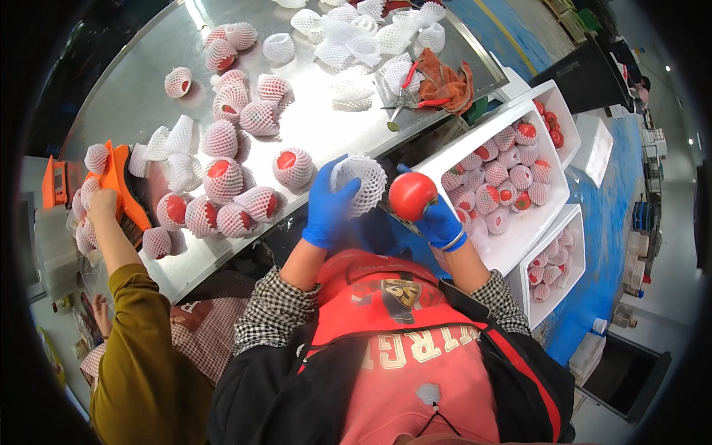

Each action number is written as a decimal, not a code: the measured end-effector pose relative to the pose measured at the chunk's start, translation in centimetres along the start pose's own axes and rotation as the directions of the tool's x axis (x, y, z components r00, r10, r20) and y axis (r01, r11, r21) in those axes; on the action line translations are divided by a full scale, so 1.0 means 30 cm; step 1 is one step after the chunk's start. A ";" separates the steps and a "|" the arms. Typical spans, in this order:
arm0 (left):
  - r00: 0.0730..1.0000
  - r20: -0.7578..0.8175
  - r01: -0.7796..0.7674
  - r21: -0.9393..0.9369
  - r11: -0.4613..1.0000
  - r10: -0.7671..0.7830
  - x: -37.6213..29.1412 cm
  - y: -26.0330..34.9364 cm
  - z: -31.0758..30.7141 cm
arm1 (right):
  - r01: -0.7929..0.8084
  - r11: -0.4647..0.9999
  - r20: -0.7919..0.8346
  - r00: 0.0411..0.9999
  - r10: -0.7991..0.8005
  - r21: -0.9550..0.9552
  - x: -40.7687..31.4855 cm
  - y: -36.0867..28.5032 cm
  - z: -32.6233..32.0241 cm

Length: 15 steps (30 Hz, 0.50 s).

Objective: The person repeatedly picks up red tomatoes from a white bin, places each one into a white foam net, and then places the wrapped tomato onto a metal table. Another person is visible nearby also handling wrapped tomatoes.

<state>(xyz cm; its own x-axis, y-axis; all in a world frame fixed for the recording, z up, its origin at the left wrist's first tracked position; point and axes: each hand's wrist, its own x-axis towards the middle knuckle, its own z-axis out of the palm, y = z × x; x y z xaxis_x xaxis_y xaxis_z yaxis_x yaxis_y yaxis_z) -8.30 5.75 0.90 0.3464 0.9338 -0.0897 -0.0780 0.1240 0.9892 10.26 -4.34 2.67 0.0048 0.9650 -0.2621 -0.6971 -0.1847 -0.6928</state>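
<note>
Blue gloves cover both hands. My left hand point(329, 206) holds an empty white foam net sleeve point(367, 183), its mouth spread open, just beyond the metal table's near edge. To its right, my right hand point(439, 219) grips a bare red tomato point(413, 196) with the stem end turned towards the palm. A netted tomato point(293, 168) sits on the metal table point(322, 130) close to my left hand. Several more tomatoes in foam nets stand farther left, among them one point(223, 179) showing red at its opening. Loose foam nets point(347, 41) are heaped at the table's far side.
Right of me, a white foam box point(523, 233) holds many netted tomatoes; a smaller foam box point(581, 245) stands beside it. Pruning shears point(401, 101) and an orange cloth point(442, 83) lie near the table's right corner. At left, a co-worker's hand point(103, 201) touches an orange tool point(119, 167).
</note>
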 end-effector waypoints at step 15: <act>0.857 0.349 -0.511 0.679 0.528 0.379 -0.083 0.101 0.071 | 0.090 0.797 -0.275 0.911 -0.308 -0.597 0.089 0.124 0.044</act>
<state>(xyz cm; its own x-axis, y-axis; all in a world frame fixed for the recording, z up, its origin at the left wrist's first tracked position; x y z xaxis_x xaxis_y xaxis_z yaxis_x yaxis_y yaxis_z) -7.41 3.09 4.37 0.5938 0.7297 0.3390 0.4168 -0.6393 0.6463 6.73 -2.21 0.28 0.4161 0.8848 -0.2096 -0.1273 -0.1716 -0.9769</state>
